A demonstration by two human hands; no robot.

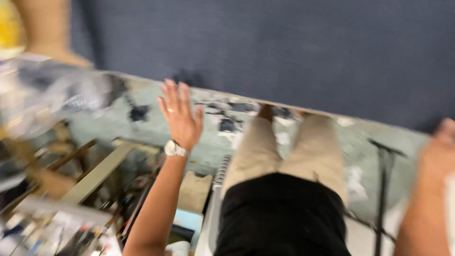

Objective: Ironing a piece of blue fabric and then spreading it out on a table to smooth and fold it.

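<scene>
The fingers [176, 95] of the left hand [180, 116] are spread wide and straight, palm facing away, with a ring on one of them. They hold nothing and touch nothing; the hand is raised in the air over the worn grey-green floor [365, 142]. A silver wristwatch [175, 149] sits on the wrist just below that hand, and the bare forearm runs down from it toward the lower edge of the view.

Taking the wristwatch as the landmark: just beyond the fingertips, above the watch, a small dark piece [139, 113] lies on the floor, and to the right of it more dark bits [228, 124] are scattered among pale patches. Nothing there is in contact with the hand. To the right of the watch are the person's own legs in light beige trousers [289, 151], under a black shirt [279, 218]. Below the watch lies a flat brown cardboard piece [195, 189]. To the left of it stands a jumble of wooden and metal frames [95, 175], too blurred to sort out.

Far to the right of the watch, at the edge of the view, is the right hand [438, 151]. It is heavily blurred and partly cut off, so I cannot tell whether its fingers are open or closed. A dark stand [385, 166] rises from the floor just beside that arm. Above everything runs a dark blue wall [284, 47].
</scene>
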